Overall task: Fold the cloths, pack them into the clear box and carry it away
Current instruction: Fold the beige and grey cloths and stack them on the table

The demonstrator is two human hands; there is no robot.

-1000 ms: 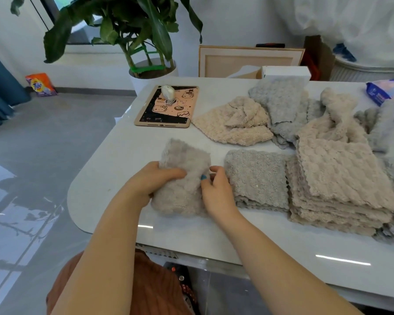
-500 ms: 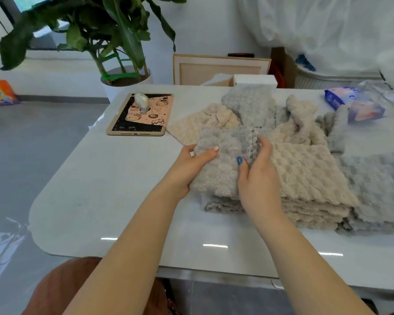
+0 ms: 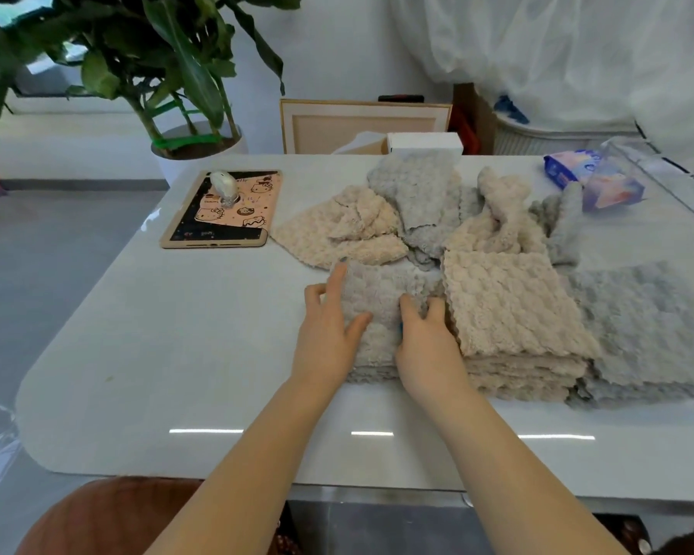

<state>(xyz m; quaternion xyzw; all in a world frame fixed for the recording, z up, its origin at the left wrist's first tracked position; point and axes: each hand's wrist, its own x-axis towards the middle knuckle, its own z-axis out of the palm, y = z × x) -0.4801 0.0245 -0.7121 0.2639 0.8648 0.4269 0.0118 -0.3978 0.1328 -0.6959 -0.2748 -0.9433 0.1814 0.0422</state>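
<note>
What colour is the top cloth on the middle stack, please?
The top cloth is beige, head view.

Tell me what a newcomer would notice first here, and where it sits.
Mid-table, the left hand lies spread on a folded grey cloth, and the right hand is at its right edge. Right of it stand a beige stack and a grey stack of folded cloths, with a heap of unfolded cloths behind. Far left lies a cartoon-covered tablet, with a potted plant beyond it.
</note>
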